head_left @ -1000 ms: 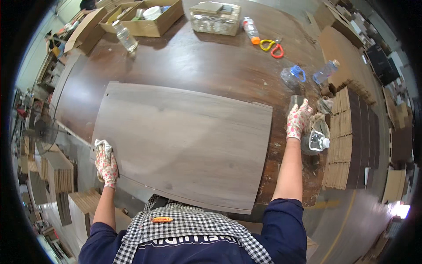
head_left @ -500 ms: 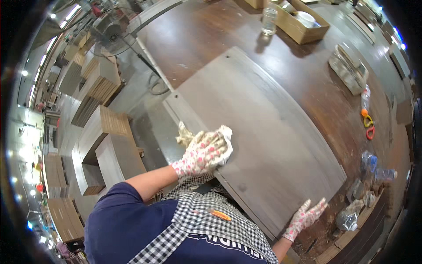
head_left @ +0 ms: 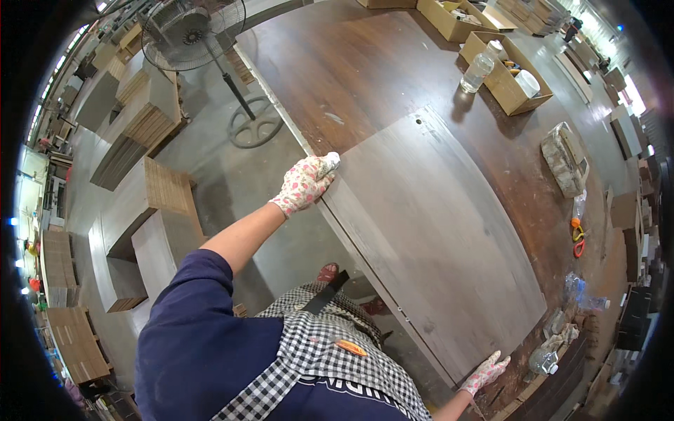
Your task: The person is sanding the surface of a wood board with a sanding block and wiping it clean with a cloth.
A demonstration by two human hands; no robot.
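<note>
A grey-brown wooden panel (head_left: 442, 242) lies on the dark brown table (head_left: 351, 77), its near long edge facing my body. My left hand (head_left: 303, 186), in a white glove with pink spots, is at the panel's far left corner. It is closed round a white cloth (head_left: 331, 162), most of which my fingers hide. At the panel's near right corner, my right hand (head_left: 484, 372) wears a matching glove. Its fingers are stretched out and hold nothing.
A clear bottle (head_left: 480, 69) and a cardboard box (head_left: 516, 81) stand at the back right. Along the right edge are a dusty bag-like bundle (head_left: 564, 160), red-handled scissors (head_left: 578, 247) and plastic bottles (head_left: 542, 361). A floor fan (head_left: 193, 36) and stacked boards (head_left: 158, 189) are leftward.
My left hand has slid with the cloth from the middle of the panel's near edge to its far left corner. My right hand stays near the right corner. The view has shifted.
</note>
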